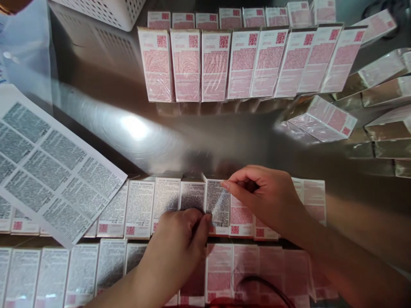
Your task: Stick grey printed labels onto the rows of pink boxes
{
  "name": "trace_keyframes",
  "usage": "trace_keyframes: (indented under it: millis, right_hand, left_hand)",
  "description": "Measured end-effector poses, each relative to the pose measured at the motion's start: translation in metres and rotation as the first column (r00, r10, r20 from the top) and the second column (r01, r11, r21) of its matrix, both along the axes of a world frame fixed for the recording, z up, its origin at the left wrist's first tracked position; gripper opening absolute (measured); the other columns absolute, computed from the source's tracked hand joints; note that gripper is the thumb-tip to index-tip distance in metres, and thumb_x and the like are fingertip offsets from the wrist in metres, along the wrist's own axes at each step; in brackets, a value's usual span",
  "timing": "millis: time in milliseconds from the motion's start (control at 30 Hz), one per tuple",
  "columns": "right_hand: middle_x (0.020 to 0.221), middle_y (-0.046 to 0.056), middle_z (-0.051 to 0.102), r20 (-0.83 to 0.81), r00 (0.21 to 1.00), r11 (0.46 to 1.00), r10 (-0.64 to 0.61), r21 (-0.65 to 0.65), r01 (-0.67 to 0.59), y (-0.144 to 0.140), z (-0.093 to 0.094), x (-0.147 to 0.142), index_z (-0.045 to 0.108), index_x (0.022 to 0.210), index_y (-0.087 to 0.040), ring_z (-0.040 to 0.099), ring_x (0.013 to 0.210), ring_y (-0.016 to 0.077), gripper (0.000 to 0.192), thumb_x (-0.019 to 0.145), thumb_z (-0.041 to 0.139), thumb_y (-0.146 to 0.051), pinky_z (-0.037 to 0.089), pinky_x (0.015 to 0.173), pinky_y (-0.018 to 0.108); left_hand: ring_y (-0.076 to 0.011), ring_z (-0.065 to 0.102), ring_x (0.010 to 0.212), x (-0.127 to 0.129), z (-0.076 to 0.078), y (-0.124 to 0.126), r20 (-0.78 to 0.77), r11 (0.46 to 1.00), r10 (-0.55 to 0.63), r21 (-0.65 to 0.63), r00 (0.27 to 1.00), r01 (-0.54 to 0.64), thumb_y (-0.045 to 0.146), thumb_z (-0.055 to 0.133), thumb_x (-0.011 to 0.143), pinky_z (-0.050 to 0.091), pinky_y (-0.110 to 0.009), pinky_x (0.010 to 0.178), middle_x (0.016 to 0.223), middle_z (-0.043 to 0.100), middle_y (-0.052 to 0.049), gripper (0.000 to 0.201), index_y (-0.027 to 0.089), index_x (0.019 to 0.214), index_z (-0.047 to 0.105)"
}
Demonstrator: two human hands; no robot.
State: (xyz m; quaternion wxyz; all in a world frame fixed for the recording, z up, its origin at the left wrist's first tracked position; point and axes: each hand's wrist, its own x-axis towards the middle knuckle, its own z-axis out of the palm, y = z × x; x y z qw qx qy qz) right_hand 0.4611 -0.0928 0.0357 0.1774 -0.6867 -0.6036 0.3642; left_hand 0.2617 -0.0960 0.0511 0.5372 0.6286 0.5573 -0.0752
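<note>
Sticker label, grey-printed and rectangular (217, 205), sits on a pink-and-white cellophane-wrapped carton (218, 214) in the near row at about 6 o'clock of the shiny metal table (105, 128). The left hand (180, 244) pinches its lower left corner between thumb and forefinger; the right hand (266, 196), fingers curled together, presses its upper right edge with a fingertip.

The label could go on crooked or trap a crease, I judge, since slick wrap lets a carton slide under uneven pressure, nudging neighbours out of line. It might also cover the red square code below.

It looks thin and dense with small type, matching the labelled cartons toward 9 o'clock. A white sheet of unpeeled grey labels (48, 171) lies at 9 o'clock; unlabelled pink cartons (240, 64) stand at 12 o'clock.
</note>
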Motion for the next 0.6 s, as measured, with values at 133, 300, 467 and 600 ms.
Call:
trace_keyframes:
  millis: [133,300,467,600]
  right_hand:
    - [0.065,-0.003,0.066,0.021,1.0,1.0,0.0,0.014,0.0,-0.0001,-0.0002,-0.0007,0.068,0.072,-0.024,0.057,0.056,0.0121,0.02,0.086,0.064,-0.038,0.042,0.057,0.026]
    - [0.063,-0.004,0.065,0.026,1.0,1.0,-0.001,0.03,0.0,-0.0001,0.0004,-0.0014,0.069,0.071,-0.024,0.056,0.054,0.0117,0.017,0.085,0.065,-0.034,0.042,0.056,0.026]
    - [0.061,-0.004,0.064,0.028,0.999,1.0,-0.018,0.024,0.017,0.0009,0.0025,-0.0027,0.068,0.069,-0.023,0.056,0.054,0.0105,0.016,0.083,0.067,-0.032,0.041,0.055,0.024]
    - [0.058,-0.004,0.062,0.025,0.998,0.998,-0.055,0.02,0.054,0.0008,0.0032,-0.0036,0.066,0.065,-0.022,0.054,0.052,0.0098,0.018,0.08,0.068,-0.031,0.04,0.052,0.023]
  left_hand:
    - [-0.0101,0.049,0.043,-0.0007,-0.0003,-0.002,0.002,0.999,0.005,0.031,1.0,-0.005,0.04,0.043,0.093,0.028,-0.024,0.046,0.048,0.058,0.002,0.044,0.02,0.055,0.052]
    - [-0.0093,0.048,0.042,-0.0007,-0.0016,-0.0028,0.015,0.998,0.011,0.068,1.0,-0.012,0.037,0.045,0.093,0.028,-0.023,0.046,0.046,0.057,0.002,0.043,0.02,0.054,0.051]
    - [-0.009,0.048,0.041,-0.0007,-0.0027,-0.0035,0.01,0.996,0.004,0.093,1.0,-0.005,0.037,0.046,0.093,0.028,-0.022,0.046,0.045,0.056,0.003,0.043,0.02,0.053,0.05]
    - [-0.0087,0.048,0.041,-0.0013,-0.0019,-0.0039,0.024,0.996,0.006,0.091,1.0,-0.008,0.037,0.046,0.093,0.028,-0.022,0.046,0.045,0.056,0.003,0.044,0.019,0.053,0.051]
